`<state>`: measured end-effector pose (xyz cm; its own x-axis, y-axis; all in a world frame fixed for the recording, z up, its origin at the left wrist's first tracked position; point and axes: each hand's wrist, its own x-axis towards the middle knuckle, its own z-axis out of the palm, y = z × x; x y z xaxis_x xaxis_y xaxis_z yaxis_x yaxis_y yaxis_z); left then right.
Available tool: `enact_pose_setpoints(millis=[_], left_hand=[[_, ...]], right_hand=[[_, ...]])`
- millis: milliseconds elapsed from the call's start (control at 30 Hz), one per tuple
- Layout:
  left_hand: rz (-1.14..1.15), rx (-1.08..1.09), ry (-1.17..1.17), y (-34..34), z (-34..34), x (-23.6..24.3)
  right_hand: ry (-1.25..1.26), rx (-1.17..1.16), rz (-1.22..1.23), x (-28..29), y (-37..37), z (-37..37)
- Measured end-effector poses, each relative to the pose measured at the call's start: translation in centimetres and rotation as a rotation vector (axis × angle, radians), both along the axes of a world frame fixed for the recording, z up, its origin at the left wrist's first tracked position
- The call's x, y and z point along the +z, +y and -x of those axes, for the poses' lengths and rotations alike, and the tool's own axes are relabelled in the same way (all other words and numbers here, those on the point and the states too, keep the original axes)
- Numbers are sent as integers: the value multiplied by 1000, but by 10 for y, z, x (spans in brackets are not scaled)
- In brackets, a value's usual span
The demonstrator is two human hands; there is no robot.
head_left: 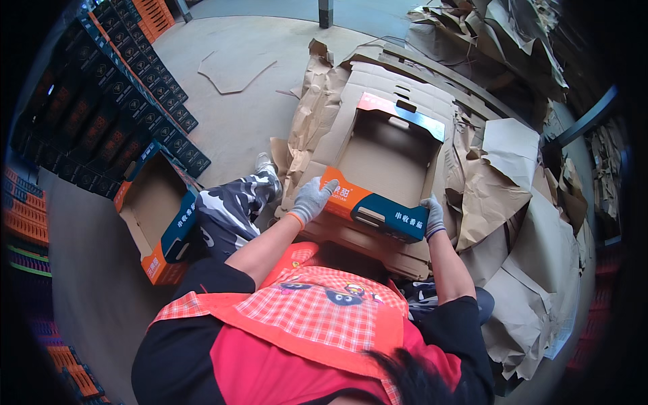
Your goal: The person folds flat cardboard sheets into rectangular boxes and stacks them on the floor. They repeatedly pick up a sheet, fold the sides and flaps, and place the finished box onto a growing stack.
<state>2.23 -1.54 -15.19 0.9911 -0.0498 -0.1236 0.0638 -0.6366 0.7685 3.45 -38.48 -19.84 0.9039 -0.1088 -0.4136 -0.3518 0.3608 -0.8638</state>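
Observation:
An open cardboard tray box (378,213), orange at one end and dark teal at the other, rests on a stack of flat brown cardboard sheets (342,128). My left hand (312,201), in a grey-white glove, grips its near left corner, thumb over the orange wall. At the near right corner my right hand (433,215), gloved alike, closes on the teal side. The tray's walls stand up and its brown inside holds nothing. A similar folded tray (181,226) sits tilted on the floor beside my left leg.
Stacked dark printed boxes (101,94) form a wall at the far left, with orange crates (154,19) behind. Crumpled brown paper (496,196) lies heaped to the right. A bent strap (236,91) lies on the grey floor, and a metal post (325,13) stands beyond.

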Motion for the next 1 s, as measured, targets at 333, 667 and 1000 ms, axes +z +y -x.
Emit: enact_pose_setpoints(millis=[333,667,1000], left_hand=[[1115,67,763,-93,51,-33],[-95,-585,-675,-72,102,89],[-512,-810,-667,-115,-35,208]], right_hand=[[-684,218,1188,283,61,39],[-820,-69,1035,249,111,-2],[-907,-8,1609,259,72,30]])
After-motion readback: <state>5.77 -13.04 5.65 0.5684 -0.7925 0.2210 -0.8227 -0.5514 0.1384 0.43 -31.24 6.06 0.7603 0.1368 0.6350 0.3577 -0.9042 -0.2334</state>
